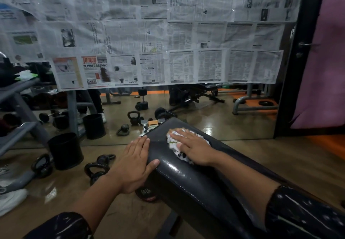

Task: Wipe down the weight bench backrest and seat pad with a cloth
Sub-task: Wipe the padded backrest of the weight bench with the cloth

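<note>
While the right hand point(194, 149) lies flat with spread fingers on the cloth point(178, 150), pressing it onto the far end of the bench pad point(196, 179), the left hand point(133, 164) rests open against the pad's left edge, thumb on top. The cloth is crumpled and only pressed, not gripped, so a quick stroke may leave it behind or push it off the end. The pad looks glossy, perhaps wet; the bracing palm could slip. Kettlebells point(96, 169) stand on the floor just beside the bench, so a dropped cloth or a careless step would meet them.
</note>
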A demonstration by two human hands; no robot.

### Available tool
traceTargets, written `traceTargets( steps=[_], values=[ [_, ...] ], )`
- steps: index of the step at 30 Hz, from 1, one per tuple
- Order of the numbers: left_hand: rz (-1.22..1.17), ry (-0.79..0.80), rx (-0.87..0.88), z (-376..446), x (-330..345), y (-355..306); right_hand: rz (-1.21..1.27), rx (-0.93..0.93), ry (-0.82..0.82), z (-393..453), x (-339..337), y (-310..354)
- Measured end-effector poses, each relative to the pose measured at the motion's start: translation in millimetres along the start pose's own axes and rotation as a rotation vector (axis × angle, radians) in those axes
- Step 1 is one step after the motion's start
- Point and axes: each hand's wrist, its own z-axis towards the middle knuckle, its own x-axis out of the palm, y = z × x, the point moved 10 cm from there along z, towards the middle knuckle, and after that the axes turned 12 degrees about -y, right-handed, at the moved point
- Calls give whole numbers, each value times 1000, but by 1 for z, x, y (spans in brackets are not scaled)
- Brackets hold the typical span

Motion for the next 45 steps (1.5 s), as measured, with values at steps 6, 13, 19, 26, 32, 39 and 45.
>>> traceTargets(
  steps=[6, 13, 19, 26, 32, 39, 45],
  values=[
    [0, 0, 0, 0, -2, -1, -127, 32, 22, 32, 13, 37],
    [-12, 41, -6, 2, 1, 1, -20, -144, 48, -16, 1, 27],
    [0, 48, 1, 2, -1, -1, -160, 202, 63, 19, 5, 0],
    [27, 97, 49, -3, 1, -5, -90, -143, 82, -34, 10, 50],
    [28, 65, 36, -2, -2, -7, -112, 88, 37, 10, 8, 20],
    [35, 45, 48, -2, -2, -5, -107, -206, 11, -44, 13, 60],
    [57, 15, 45, -1, -1, -5, -88, 42, 11, -42, -4, 10]
  ],
)
